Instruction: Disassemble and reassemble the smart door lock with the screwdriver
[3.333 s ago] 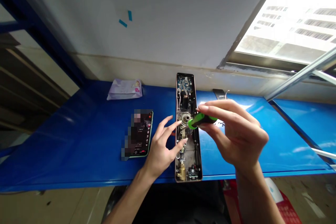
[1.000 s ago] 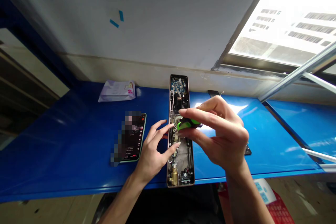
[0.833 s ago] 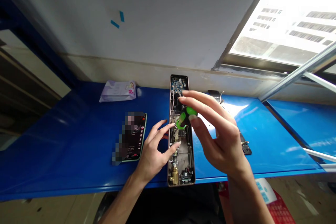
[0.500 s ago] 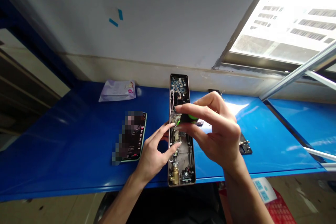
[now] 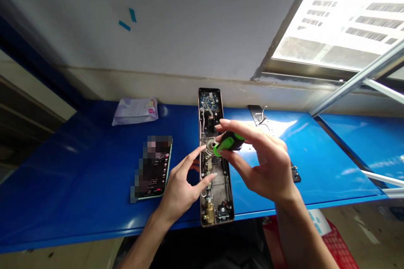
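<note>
A long, narrow door lock housing lies open-side up on the blue table, with a circuit board, wires and brass parts showing inside. My left hand grips its left side, thumb reaching over the inside and index fingertip near a round fitting. Between the thumb and fingers of my right hand is a green and black screwdriver, tilted over the middle of the housing. Its tip points down to the left, close to the round fitting; whether it meets a screw I cannot tell.
A phone lies left of the housing, and a pale purple packet sits near the wall. Behind my right hand is a dark plate with metal parts. A metal frame stands at the right; a red stool is below.
The screwdriver now leans over more, with its handle farther right and more of it showing. My right hand has shifted slightly right. The whole view has moved a little.
</note>
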`<state>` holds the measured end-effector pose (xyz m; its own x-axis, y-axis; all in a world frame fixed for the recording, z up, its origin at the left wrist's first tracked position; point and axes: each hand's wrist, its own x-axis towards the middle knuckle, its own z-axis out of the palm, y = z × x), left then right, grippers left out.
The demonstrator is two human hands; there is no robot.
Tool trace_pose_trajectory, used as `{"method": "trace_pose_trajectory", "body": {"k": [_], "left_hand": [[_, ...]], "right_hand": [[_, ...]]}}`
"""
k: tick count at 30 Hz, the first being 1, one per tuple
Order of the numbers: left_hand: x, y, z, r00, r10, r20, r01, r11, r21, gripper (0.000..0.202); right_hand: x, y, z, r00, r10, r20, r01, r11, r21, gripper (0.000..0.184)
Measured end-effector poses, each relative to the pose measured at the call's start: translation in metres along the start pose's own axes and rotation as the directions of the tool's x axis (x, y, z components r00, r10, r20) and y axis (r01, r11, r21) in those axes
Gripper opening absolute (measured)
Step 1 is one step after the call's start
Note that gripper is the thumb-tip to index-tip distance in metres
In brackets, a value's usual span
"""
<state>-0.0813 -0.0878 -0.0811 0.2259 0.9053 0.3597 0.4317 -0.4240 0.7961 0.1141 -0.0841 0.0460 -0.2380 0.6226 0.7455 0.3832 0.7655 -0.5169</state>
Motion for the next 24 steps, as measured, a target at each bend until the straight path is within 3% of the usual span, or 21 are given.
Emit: {"method": "trace_pose_trajectory", "body": {"k": [2, 4, 7, 12, 18, 24], "left_hand": [[0.005, 0.005, -0.003, 0.998, 0.053, -0.037, -0.048, 0.992, 0.115, 0.064], [0.013, 0.014, -0.005, 0.987, 0.137, -0.085, -0.117, 0.970, 0.214, 0.058], [0.031, 0.030, -0.006, 0.955, 0.289, -0.063, -0.263, 0.928, 0.262, 0.049], [0.071, 0.054, 0.008, 0.898, 0.417, 0.142, -0.440, 0.867, 0.234, 0.029], [0.105, 0.061, 0.037, 0.828, 0.379, 0.413, -0.515, 0.805, 0.295, 0.020], [0.118, 0.070, 0.060, 0.765, 0.297, 0.571, -0.554, 0.756, 0.349, 0.014]], "right_hand": [[-0.003, 0.000, -0.003, 0.992, 0.002, -0.128, 0.006, 0.998, 0.060, 0.064], [-0.005, -0.001, -0.010, 0.951, 0.002, -0.310, 0.015, 0.998, 0.054, 0.065], [-0.006, 0.004, -0.024, 0.878, -0.082, -0.472, 0.043, 0.995, -0.091, 0.063], [-0.015, 0.031, -0.053, 0.878, -0.176, -0.445, 0.042, 0.955, -0.295, 0.067], [-0.035, 0.061, -0.081, 0.900, -0.040, -0.434, -0.116, 0.937, -0.328, 0.068], [-0.049, 0.078, -0.097, 0.896, 0.081, -0.437, -0.238, 0.918, -0.318, 0.058]]}}
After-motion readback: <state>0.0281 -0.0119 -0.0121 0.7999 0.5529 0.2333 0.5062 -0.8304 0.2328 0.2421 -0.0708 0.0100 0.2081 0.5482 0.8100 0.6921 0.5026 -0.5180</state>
